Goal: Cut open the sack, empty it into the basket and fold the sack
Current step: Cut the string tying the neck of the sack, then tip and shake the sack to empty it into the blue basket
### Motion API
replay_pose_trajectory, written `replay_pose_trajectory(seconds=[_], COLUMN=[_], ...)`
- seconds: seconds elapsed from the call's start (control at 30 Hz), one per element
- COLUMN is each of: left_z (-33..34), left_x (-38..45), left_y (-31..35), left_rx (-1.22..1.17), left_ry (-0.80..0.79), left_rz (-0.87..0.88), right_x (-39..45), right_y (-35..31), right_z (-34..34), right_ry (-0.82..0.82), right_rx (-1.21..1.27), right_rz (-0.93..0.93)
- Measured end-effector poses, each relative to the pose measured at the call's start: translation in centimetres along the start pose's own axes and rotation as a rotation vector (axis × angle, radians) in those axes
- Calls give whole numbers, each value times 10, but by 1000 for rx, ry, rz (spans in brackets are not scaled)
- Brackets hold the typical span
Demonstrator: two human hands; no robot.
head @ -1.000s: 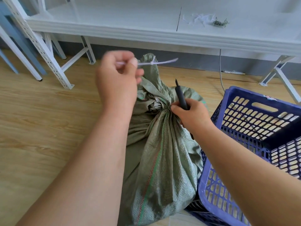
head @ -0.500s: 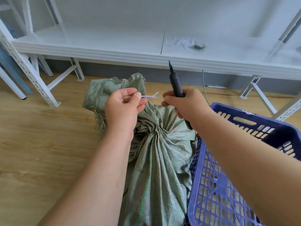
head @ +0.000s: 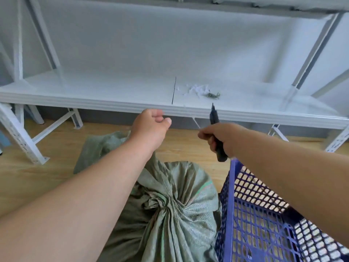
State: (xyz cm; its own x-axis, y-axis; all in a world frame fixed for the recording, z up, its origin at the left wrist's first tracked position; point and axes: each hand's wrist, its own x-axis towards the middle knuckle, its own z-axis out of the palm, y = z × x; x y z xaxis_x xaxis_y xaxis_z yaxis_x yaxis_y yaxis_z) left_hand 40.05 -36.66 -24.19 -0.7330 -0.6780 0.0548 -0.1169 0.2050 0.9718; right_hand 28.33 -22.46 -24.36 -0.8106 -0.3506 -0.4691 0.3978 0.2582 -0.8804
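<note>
The green woven sack (head: 181,220) stands on the wooden floor between my arms, its neck still bunched together, and its loose top flap lies back to the left. Against its right side leans the blue perforated plastic basket (head: 253,220). My right hand (head: 221,138) grips a black utility knife (head: 214,118), blade end pointing up toward the shelf edge. A thin white tie strip (head: 196,123) sticks up from that hand's fingertips. My left hand (head: 151,127) hovers above the sack near the shelf edge, fingers loosely curled with nothing visible in them.
A low white metal shelf (head: 94,103) spans the view just beyond my hands. On it lies a small heap of white tie scraps and dark bits (head: 202,91). White shelf legs (head: 20,140) stand on the floor at left and right.
Both hands rose from the sack's neck toward the shelf edge. The white tie left my left hand's pinch and now sits at my right hand's fingers. The view tilted up.
</note>
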Motion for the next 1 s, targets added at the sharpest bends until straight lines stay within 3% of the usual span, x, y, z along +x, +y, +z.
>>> replay_pose_trajectory(seconds=[0.1, 0.17, 0.4, 0.53, 0.67, 0.77, 0.87, 0.93, 1.0], left_z=[13, 21, 22, 3, -16, -25, -19, -12, -3], left_x=[8, 11, -11, -39, -72, -93, -103, -104, -101], left_y=[9, 11, -16, -33, -59, -80, -92, -97, -97], left_rx=[38, 28, 79, 15, -84, -182, -464, -511, -453], left_ry=[-6, 3, 39, 224, 592, 779, 528, 256, 102], left_rz=[8, -1, 20, -40, -174, -494, -717, -723, -615], right_x=[29, 40, 23, -7, -34, -49, -56, -60, -64], right_y=[-60, -77, -6, 41, 79, 97, 117, 132, 140], right_z=[-2, -1, 17, 29, 42, 44, 45, 46, 48], right_ry=[75, 119, 132, 2, -108, -91, -87, -123, -106], right_rx=[165, 120, -195, -168, -328, -530, -538, -411, -292], right_rz=[-171, -236, -161, -230, -248, -329, -329, -284, -286])
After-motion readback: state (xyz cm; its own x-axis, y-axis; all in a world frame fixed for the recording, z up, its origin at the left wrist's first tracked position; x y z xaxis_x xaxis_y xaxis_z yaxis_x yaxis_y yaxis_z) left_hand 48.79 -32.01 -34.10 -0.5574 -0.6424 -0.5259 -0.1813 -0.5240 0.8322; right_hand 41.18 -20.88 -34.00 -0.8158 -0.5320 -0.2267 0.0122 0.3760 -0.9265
